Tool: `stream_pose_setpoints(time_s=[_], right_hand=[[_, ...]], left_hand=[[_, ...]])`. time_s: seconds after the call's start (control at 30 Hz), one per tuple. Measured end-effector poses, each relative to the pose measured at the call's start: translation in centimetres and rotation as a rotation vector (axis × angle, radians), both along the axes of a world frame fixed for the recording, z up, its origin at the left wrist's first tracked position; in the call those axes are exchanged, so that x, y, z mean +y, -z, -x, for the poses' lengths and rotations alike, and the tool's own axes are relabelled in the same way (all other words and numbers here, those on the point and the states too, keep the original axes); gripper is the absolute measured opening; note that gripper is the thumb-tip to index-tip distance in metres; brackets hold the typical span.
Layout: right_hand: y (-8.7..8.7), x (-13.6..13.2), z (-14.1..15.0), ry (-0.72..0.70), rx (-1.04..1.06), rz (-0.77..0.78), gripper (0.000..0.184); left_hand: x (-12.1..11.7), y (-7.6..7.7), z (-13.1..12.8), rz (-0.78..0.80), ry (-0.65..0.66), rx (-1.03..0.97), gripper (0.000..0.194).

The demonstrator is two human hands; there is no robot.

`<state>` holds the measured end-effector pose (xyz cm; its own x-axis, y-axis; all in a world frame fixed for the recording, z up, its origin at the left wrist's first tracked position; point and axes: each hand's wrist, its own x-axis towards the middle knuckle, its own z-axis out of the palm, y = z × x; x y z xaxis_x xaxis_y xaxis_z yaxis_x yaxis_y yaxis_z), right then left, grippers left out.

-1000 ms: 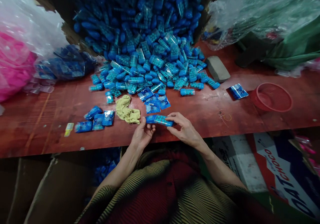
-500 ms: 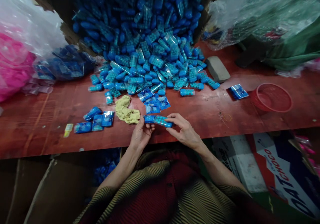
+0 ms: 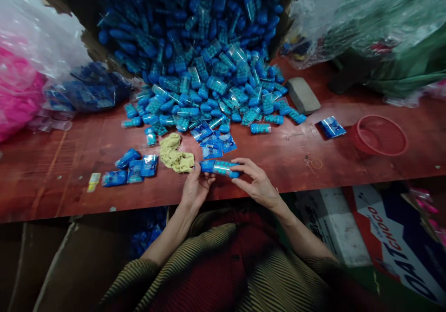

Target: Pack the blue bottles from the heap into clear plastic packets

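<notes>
Over the table's front edge I hold a clear capsule-shaped container of blue balls (image 3: 222, 168) with a blue end. My right hand (image 3: 258, 184) pinches its right end between thumb and fingers. My left hand (image 3: 197, 186) grips a blue printed wrapper (image 3: 206, 165) at the container's left end. Whether the wrapper is around that end or just against it, I cannot tell. Just beyond my hands lie several flat blue wrappers (image 3: 212, 146). A crumpled yellow-green cloth (image 3: 174, 154) is left of them. Several wrapped blue packs (image 3: 135, 170) lie farther left.
A large heap of similar containers (image 3: 209, 89) spills from a cardboard box at the back. On the right are a grey block (image 3: 302, 94), a blue packet (image 3: 331, 127) and a red basket (image 3: 379, 152). Plastic bags stand at both sides.
Both hands keep their hold on the container and wrapper, in nearly the same place. The view has shifted very slightly.
</notes>
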<state>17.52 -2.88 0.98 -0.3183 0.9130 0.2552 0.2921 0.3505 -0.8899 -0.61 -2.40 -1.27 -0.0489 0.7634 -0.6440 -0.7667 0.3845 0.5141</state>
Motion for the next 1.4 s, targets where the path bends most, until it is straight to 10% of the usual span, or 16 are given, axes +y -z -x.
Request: stream_pose_setpoints(time_s=[1.4], right_hand=[[0.72,-0.23,-0.41,-0.039,0.041,0.008,0.026]], left_hand=[[0.13,-0.01,0.45,-0.047,0.030,0.019,0.011]])
